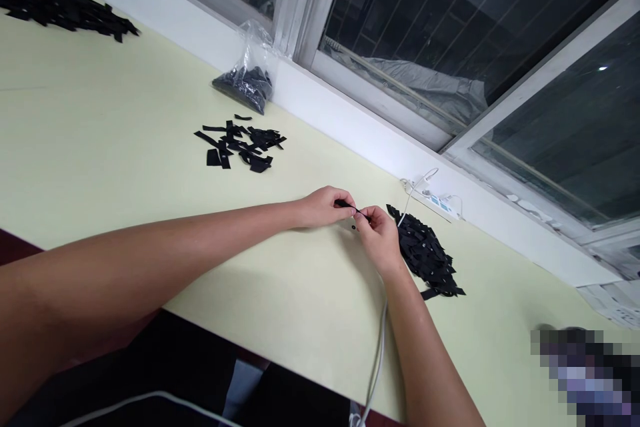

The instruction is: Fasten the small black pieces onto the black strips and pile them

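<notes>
My left hand (323, 207) and my right hand (381, 240) meet above the pale yellow table (100, 140), both pinching one small black strip (353, 209) held between their fingertips. A tiny black piece (354, 228) lies on the table just below the strip. Right of my right hand sits a heap of black strips (427, 253). A looser scatter of black strips (240, 145) lies further back to the left.
A clear plastic bag of small dark parts (247, 80) leans on the white window sill. Another large black pile (60, 7) sits at the far left. A white cable (377, 353) runs under my right arm toward a power strip (435, 200) by the wall.
</notes>
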Action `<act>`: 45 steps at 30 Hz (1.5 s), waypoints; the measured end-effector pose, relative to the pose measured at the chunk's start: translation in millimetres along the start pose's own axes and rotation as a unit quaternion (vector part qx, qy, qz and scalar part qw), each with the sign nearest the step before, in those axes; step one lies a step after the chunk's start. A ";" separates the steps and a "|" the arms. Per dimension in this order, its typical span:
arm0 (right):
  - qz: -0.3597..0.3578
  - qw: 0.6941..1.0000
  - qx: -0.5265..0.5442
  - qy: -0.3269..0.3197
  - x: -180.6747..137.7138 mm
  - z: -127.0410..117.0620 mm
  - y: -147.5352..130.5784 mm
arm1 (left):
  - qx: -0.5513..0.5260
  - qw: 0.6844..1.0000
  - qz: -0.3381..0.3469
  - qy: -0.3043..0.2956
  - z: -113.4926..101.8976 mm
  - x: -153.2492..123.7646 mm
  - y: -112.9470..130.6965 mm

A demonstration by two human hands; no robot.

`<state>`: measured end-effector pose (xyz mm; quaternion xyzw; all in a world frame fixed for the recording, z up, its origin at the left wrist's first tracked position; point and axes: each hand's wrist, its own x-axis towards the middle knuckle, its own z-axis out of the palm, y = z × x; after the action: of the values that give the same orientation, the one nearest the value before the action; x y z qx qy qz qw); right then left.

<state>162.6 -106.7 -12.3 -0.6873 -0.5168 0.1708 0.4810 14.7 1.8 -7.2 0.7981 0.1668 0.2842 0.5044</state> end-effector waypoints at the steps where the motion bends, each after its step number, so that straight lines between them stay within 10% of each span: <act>1: -0.001 1.000 0.006 0.005 0.1 0.2 0.5 | -0.001 1.000 -0.002 0.000 0.1 -0.1 -0.4; 23: -0.037 0.998 0.041 0.017 1.8 -3.3 2.6 | -0.056 0.998 -0.017 0.017 1.1 0.5 1.4; 31: -0.034 0.968 -0.247 -0.015 -1.1 -24.3 2.7 | -0.070 0.994 -0.039 0.075 -4.7 2.6 3.0; 45: -0.023 0.961 -0.268 -0.072 -1.4 -14.2 3.4 | -0.036 0.998 -0.026 0.054 -2.7 -0.6 3.5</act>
<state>174.3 -114.9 -8.8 -0.7649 -0.5924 0.0640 0.2447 12.5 1.9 -3.3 0.7584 0.2042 0.3189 0.5306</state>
